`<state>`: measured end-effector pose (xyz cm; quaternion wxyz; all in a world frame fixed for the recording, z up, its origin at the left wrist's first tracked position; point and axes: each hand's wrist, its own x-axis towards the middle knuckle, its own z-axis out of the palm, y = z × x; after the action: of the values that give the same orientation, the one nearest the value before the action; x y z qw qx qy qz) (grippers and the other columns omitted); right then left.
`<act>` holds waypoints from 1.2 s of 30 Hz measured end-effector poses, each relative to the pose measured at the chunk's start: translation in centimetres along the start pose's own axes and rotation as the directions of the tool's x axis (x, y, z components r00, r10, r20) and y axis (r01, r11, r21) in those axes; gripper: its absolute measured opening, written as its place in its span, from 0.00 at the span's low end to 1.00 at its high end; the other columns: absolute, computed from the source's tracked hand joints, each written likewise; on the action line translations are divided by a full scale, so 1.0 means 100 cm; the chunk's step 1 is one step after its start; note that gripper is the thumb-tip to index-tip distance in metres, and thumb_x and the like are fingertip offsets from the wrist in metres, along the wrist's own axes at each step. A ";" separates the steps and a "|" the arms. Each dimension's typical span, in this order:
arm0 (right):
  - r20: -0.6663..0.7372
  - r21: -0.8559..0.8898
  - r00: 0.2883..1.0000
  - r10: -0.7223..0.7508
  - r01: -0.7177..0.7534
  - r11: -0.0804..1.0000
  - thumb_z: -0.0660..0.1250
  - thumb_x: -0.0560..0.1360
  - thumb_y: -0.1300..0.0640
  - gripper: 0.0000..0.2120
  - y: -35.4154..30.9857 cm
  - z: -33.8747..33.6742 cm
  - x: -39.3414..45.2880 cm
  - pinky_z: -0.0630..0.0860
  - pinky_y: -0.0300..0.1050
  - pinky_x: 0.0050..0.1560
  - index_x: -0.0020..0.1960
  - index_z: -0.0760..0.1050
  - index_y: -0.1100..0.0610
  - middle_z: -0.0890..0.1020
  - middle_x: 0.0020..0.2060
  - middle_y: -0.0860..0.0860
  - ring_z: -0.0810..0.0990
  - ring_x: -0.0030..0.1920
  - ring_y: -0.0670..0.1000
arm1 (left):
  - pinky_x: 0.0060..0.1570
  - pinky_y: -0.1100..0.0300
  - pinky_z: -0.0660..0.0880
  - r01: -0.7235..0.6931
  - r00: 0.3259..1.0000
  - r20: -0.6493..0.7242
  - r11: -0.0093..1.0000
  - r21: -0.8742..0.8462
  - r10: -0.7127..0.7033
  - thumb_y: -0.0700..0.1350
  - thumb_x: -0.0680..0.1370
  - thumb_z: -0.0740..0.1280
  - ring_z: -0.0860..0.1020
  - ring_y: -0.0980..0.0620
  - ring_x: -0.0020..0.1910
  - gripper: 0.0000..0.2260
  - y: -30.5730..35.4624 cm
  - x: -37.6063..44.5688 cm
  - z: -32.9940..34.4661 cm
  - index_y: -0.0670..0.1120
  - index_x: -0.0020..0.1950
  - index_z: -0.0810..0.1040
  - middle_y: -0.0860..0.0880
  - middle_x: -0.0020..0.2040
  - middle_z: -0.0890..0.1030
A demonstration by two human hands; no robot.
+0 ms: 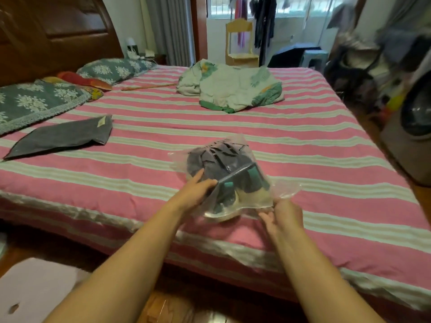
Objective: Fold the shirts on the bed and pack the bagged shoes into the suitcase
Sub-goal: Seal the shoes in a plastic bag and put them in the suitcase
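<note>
Packing step in hand. The left hand [198, 192] gripped the near left side of the one clear bag of shoes [224, 176], thumb over the top; the right hand [283, 215] pinched the bag's loose plastic corner, its fingers [268, 217] partly spread. The bag was held just above the bed [303, 159], near its front edge. One folded grey shirt [63, 136] lay at left; no suitcase was visible. The next move probably called for carrying the bag to it.

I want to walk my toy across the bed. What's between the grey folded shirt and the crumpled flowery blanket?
Only bare striped bedsheet between the grey shirt and the blanket, as the head view shows.
</note>
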<state>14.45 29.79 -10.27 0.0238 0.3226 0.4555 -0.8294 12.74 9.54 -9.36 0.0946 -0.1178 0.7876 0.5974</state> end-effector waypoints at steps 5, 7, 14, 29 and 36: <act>0.008 0.020 0.999 0.034 -0.034 0.999 0.53 0.81 0.67 0.17 -0.040 -0.026 0.034 0.76 0.59 0.61 0.66 0.74 0.64 0.81 0.59 0.61 0.82 0.52 0.60 | 0.71 0.56 0.65 -0.172 0.984 0.061 0.982 0.079 0.168 0.53 0.83 0.64 0.68 0.48 0.74 0.27 0.030 0.047 0.055 0.56 0.81 0.62 0.51 0.79 0.65; 0.034 -0.132 0.994 0.100 -0.094 0.987 0.59 0.82 0.58 0.13 -0.046 -0.039 0.033 0.78 0.60 0.59 0.61 0.76 0.62 0.81 0.59 0.60 0.82 0.56 0.60 | 0.74 0.53 0.63 -0.192 0.980 0.084 0.961 0.200 0.179 0.55 0.84 0.60 0.66 0.48 0.76 0.25 0.025 0.046 0.061 0.55 0.81 0.61 0.50 0.80 0.64; 0.434 -0.694 0.859 0.271 0.127 0.709 0.60 0.82 0.57 0.11 -0.037 0.053 -0.027 0.81 0.44 0.35 0.43 0.75 0.59 0.85 0.37 0.57 0.82 0.32 0.50 | 0.38 0.59 0.77 0.145 0.947 0.223 0.925 0.352 -0.233 0.48 0.82 0.64 0.82 0.50 0.39 0.21 -0.010 -0.005 -0.046 0.48 0.75 0.66 0.43 0.55 0.83; 0.890 -0.351 0.428 0.155 0.862 -0.367 0.62 0.78 0.58 0.15 0.196 0.419 0.024 0.75 0.54 0.63 0.60 0.80 0.60 0.75 0.68 0.60 0.77 0.63 0.60 | 0.79 0.45 0.49 0.296 0.922 -0.384 0.537 0.790 0.057 0.61 0.83 0.54 0.46 0.41 0.82 0.29 -0.160 0.071 -0.378 0.61 0.83 0.48 0.46 0.84 0.46; 0.918 -0.132 0.330 0.219 0.775 -0.618 0.55 0.81 0.50 0.15 0.298 0.563 0.117 0.60 0.62 0.73 0.62 0.76 0.49 0.52 0.80 0.58 0.51 0.78 0.65 | 0.76 0.42 0.32 0.232 0.951 -0.304 0.544 0.806 0.045 0.68 0.81 0.41 0.28 0.47 0.79 0.26 -0.232 0.124 -0.381 0.71 0.76 0.33 0.55 0.80 0.30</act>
<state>-13.79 -28.02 -17.69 0.0047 -0.4124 0.9109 -0.0109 7.52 -34.04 -24.03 0.0550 -0.1870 0.9733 0.1216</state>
